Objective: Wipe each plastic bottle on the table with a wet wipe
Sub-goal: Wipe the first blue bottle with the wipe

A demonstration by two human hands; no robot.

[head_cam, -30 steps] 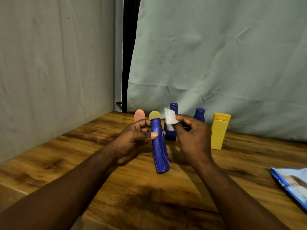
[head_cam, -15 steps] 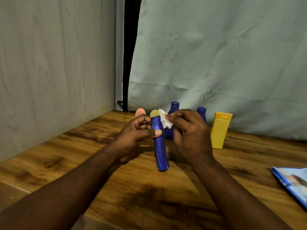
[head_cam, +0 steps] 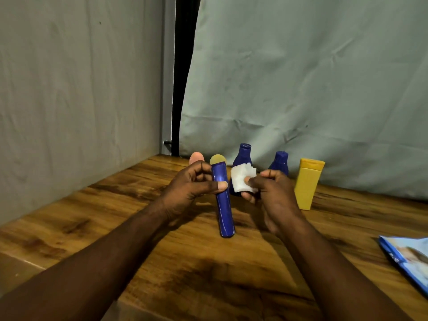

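Holding a slim blue bottle [head_cam: 223, 212] nearly upright over the desk [head_cam: 208, 274], the left hand [head_cam: 194, 188] has its grip clamped round the upper part. At the bottle's three o'clock, just beside it, the right hand [head_cam: 273, 193] has its grip pinched on a folded wet wipe [head_cam: 240, 179].

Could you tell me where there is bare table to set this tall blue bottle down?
Bare table lies left of the left hand, toward the wall, and between the yellow bottle and the blue packet. The back is crowded: the pink bottle and two blue bottles stand close together.
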